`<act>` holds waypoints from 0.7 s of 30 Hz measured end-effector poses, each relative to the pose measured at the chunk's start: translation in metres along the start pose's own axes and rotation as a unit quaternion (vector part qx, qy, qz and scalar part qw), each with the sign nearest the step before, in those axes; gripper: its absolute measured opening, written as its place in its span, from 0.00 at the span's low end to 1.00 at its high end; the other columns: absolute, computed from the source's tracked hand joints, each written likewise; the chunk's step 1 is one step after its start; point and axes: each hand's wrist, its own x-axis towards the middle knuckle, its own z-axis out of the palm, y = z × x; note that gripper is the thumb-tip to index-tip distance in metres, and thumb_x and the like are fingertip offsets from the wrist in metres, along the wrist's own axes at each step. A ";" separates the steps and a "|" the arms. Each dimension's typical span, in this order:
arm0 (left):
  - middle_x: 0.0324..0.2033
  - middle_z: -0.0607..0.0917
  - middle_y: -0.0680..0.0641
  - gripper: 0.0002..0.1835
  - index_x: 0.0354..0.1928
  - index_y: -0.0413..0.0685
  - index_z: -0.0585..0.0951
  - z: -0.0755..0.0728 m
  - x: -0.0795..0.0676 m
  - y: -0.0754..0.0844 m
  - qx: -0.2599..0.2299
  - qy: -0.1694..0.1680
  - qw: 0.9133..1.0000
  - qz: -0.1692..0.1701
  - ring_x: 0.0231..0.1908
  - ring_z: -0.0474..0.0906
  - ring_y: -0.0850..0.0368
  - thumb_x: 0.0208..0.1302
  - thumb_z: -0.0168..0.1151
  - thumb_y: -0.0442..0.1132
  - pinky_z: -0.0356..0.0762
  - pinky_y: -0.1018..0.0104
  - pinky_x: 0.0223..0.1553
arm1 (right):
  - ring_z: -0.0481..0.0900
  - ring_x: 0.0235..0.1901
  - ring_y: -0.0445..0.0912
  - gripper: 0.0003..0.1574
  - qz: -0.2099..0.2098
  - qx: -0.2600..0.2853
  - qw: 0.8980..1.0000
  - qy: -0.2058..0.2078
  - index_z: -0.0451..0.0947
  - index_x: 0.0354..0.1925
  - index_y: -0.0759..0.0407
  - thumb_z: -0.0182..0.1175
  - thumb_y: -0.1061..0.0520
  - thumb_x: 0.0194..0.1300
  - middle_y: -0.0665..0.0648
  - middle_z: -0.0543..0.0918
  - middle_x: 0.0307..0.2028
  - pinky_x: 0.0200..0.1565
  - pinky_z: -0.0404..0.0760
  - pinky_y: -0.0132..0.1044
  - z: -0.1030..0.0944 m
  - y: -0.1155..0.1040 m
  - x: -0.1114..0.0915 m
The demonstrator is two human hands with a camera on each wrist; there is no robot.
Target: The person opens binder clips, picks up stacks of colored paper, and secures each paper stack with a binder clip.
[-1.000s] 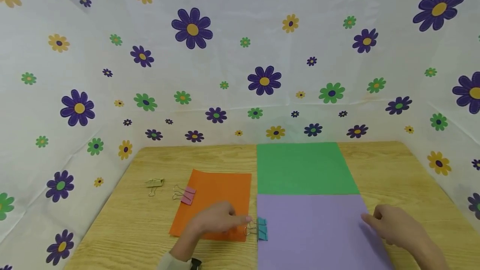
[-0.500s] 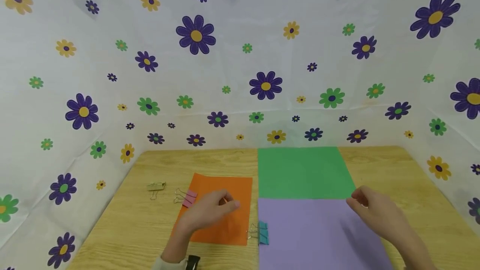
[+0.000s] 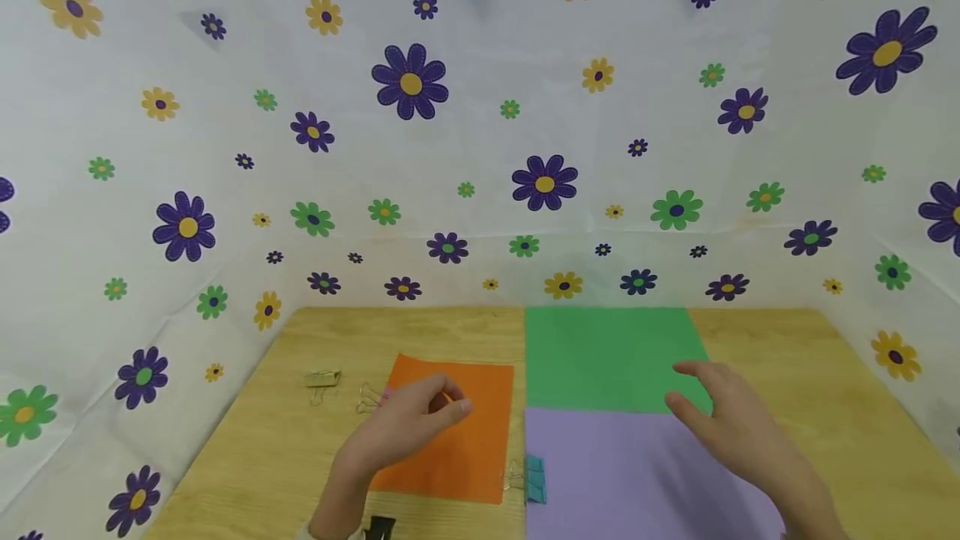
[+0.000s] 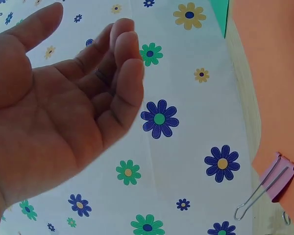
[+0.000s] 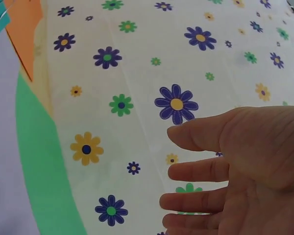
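My left hand (image 3: pixel 405 423) hangs above the orange paper (image 3: pixel 472 457), fingers loosely bent; the left wrist view shows its palm holding nothing. A pink binder clip (image 4: pixel 279 178) grips the orange paper's left edge, partly hidden behind this hand in the head view. Over the right side of the purple paper (image 3: pixel 600 473) is my right hand (image 3: pixel 738 432), thumb and fingers spread apart with nothing between them. A teal binder clip (image 3: pixel 535 478) sits on the purple paper's left edge. Beyond lies a green paper (image 3: pixel 607 357), meeting the purple one's far edge.
A yellowish binder clip (image 3: pixel 322 379) lies at the table's left. A black binder clip (image 3: pixel 380 527) shows at the bottom edge beside the left wrist. White flower-printed sheeting (image 3: pixel 465 148) surrounds the wooden table (image 3: pixel 247 457) at the back and sides.
My left hand has lifted away from the teal clip, up and leftward. My right hand has left the purple paper's right edge, risen toward the green paper and spread its fingers.
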 end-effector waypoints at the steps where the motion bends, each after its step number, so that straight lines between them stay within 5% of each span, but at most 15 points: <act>1: 0.36 0.81 0.51 0.20 0.51 0.48 0.78 0.001 0.000 0.000 0.009 -0.001 1.000 0.008 0.36 0.74 0.54 0.73 0.55 0.56 0.74 0.61 0.36 | 0.69 0.61 0.68 0.30 -0.001 0.002 1.000 0.000 0.71 0.62 0.69 0.61 0.51 0.70 0.71 0.75 0.59 0.57 0.70 0.66 0.002 0.001 0.000; 6: 0.45 0.81 0.53 0.20 0.55 0.49 0.77 0.003 0.002 0.002 0.047 0.005 0.998 0.035 0.48 0.75 0.56 0.72 0.57 0.54 0.76 0.56 0.49 | 0.68 0.62 0.69 0.30 -0.012 -0.002 1.000 0.000 0.71 0.63 0.69 0.62 0.53 0.70 0.71 0.74 0.60 0.56 0.70 0.67 0.008 0.008 0.000; 14: 0.66 0.73 0.48 0.28 0.68 0.49 0.70 -0.006 0.000 -0.001 0.071 0.039 0.997 0.005 0.66 0.67 0.44 0.72 0.57 0.53 0.67 0.42 0.64 | 0.65 0.62 0.73 0.34 -0.013 -0.013 1.000 -0.017 0.67 0.65 0.70 0.62 0.53 0.69 0.77 0.70 0.62 0.56 0.67 0.70 0.008 0.023 0.001; 21: 0.69 0.69 0.47 0.28 0.70 0.50 0.68 -0.013 -0.004 -0.011 0.085 0.051 0.995 -0.002 0.70 0.62 0.44 0.72 0.58 0.51 0.62 0.41 0.67 | 0.60 0.63 0.77 0.38 -0.020 -0.017 0.998 -0.051 0.65 0.68 0.69 0.63 0.52 0.68 0.80 0.64 0.65 0.56 0.64 0.74 0.012 0.027 0.001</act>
